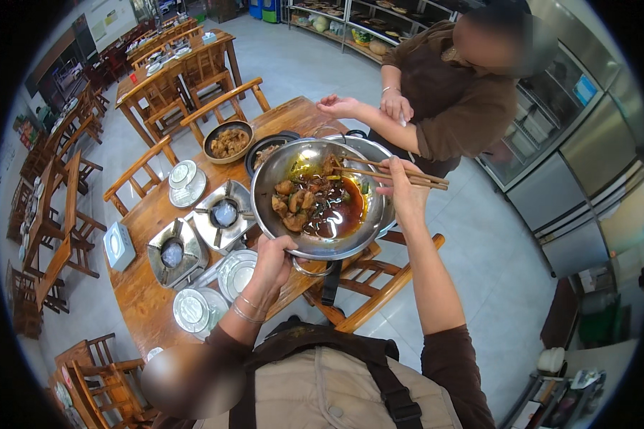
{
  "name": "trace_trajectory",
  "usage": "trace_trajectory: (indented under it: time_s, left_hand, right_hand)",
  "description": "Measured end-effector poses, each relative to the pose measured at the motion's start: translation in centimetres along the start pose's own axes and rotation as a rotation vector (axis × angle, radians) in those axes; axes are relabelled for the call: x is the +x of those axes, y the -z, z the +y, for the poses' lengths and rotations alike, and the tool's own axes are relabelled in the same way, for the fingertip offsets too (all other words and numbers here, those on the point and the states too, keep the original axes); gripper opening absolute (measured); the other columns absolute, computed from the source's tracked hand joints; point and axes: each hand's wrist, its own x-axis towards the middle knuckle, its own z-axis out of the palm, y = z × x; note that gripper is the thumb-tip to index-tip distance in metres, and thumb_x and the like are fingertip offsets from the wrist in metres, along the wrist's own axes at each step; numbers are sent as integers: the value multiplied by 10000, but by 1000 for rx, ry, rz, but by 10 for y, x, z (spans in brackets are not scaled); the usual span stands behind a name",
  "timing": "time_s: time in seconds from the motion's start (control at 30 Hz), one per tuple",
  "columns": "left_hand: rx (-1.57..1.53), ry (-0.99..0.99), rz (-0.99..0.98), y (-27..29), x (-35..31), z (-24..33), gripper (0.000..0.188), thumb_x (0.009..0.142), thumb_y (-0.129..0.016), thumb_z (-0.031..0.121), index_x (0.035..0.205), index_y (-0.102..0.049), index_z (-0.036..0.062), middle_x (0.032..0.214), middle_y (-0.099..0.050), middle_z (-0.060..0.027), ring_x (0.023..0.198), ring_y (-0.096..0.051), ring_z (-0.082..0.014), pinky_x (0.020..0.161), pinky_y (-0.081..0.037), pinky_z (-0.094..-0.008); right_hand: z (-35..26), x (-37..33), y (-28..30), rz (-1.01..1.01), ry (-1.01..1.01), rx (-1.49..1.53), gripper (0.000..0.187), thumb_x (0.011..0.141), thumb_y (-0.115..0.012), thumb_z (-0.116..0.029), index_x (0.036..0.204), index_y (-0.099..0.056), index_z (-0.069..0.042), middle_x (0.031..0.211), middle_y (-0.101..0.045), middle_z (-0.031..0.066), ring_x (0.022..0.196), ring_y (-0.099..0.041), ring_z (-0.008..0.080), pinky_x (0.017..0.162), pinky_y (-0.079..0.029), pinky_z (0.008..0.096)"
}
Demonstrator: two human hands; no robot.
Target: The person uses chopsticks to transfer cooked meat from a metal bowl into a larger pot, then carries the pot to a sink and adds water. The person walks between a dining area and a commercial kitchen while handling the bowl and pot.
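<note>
The bowl (265,207), wide and steel, is held up over the right edge of the wooden counter (134,289). The left hand (272,263) grasps it at the near left rim, thumb on the edge. The right hand (402,189) is closed on a pair of chopsticks (393,173), their tips inside the bowl beside a brown piece (whether they pinch it, I cannot tell). Meat chunks (293,206) heap on the bowl's left side, and dark red sauce (340,213) pools on the right.

Behind the bowl, partly hidden, are a steel pot (386,209) and a black pot (250,159); farther left, a pan (217,158) holds more brown food. Two burners (223,214) sit left of the bowl, with wrapped dishes (193,310) near them and a tissue box (119,247) at the counter's left edge. Across from the wearer, a co-worker (454,100) extends one forearm, the other hand resting on it.
</note>
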Motion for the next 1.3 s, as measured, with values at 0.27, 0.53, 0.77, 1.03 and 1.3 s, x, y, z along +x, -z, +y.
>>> trace_trajectory:
  time_s: [0.27, 0.53, 0.77, 1.03, 1.3]
  left_hand:
    - [38, 23, -3, 3, 2, -4, 286, 696, -468, -40, 973, -515, -87, 834, -615, -157, 589, -620, -231, 441, -526, -296]
    - [26, 20, -14, 1, 0, 1, 314, 706, -479, -38, 1013, -520, -88, 856, -633, -163, 610, -637, -235, 443, -536, -295]
    - [68, 45, -14, 4, 2, -2, 296, 705, -482, -22, 997, -526, -37, 853, -609, -113, 641, -599, -199, 461, -490, -293]
    - [53, 29, -28, 4, 1, -2, 318, 697, -472, -42, 1010, -519, -69, 856, -619, -144, 610, -615, -218, 455, -514, -279]
    - [57, 53, -35, 0, -3, 0, 290, 689, -474, -48, 978, -499, -55, 807, -586, -125, 597, -588, -212, 442, -493, -293]
  right_hand:
    - [28, -6, -8, 52, 24, 13, 293, 916, -593, -262, 896, -641, 26, 872, -648, 104, 728, -637, 163, 553, -560, 256]
    - [22, -11, 4, 48, 105, 18, 277, 906, -617, -242, 901, -631, 34, 860, -666, 136, 755, -684, 225, 545, -563, 266]
    - [25, -13, 10, 93, 92, 63, 265, 916, -600, -238, 913, -616, 27, 892, -664, 138, 802, -683, 242, 553, -563, 274]
    - [15, -25, -4, -85, 257, -198, 169, 883, -641, -167, 910, -673, -3, 875, -657, 52, 729, -619, 108, 555, -555, 236]
    - [34, -9, -14, -66, 264, -111, 84, 846, -671, -92, 855, -681, -8, 831, -662, 42, 638, -591, 90, 533, -493, 215]
